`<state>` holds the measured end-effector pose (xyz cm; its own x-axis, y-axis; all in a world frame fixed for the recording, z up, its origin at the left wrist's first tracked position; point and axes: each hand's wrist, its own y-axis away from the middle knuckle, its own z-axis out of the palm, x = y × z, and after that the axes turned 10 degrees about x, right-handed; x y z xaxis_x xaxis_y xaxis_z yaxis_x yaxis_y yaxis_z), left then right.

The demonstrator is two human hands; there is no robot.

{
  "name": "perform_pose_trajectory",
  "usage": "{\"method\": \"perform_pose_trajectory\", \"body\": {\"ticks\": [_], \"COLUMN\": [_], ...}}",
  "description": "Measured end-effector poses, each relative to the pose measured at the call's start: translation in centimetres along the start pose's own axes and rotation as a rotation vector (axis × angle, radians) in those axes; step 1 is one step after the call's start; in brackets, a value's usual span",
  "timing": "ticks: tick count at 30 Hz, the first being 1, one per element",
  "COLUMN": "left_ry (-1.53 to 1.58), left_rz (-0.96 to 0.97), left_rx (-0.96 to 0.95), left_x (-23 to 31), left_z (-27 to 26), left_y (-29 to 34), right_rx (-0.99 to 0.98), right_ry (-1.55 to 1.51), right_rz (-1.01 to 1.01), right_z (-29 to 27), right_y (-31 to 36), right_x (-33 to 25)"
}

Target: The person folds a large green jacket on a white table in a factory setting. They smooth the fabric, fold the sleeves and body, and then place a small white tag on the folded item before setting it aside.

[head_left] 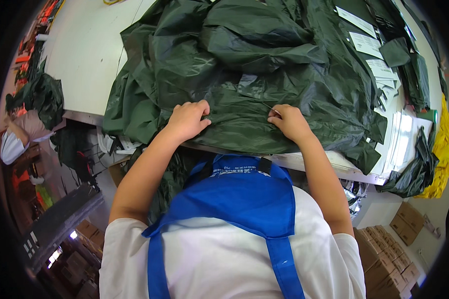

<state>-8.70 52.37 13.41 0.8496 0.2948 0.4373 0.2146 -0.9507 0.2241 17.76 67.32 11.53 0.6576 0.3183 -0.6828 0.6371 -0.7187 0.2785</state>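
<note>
Left hand (pixel 188 119) curled on crumpled, glossy dark-green fabric (pixel 244 74), grip unclear; right hand (pixel 290 122) pinching slender pointed tool (pixel 269 107); white surface (pixel 85 65) beneath.

Is wearing: white short-sleeved cloth shirt (pixel 214 264) | blue fabric apron (pixel 234 204), white print (pixel 236 171) | flat blue straps (pixel 285 264) joining its corners

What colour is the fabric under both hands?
The fabric is dark green with a slight sheen; best seen in the head view.
</note>
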Motion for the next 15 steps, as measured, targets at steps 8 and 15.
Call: {"method": "perform_pose_trajectory", "body": {"ticks": [8,15], "left_ry": [0.445,0.3], "left_rz": [-0.15,-0.242], "left_rx": [-0.027,-0.086], "left_x": [-3.2,-3.2], "left_z": [2.0,2.6], "left_y": [-1.7,-3.7], "right_rx": [0.103,0.097], "right_ry": [0.009,0.016], "right_rz": [0.047,0.099], "right_z": [1.0,1.2], "right_y": [0.6,0.1], "right_x": [1.5,1.8]}}
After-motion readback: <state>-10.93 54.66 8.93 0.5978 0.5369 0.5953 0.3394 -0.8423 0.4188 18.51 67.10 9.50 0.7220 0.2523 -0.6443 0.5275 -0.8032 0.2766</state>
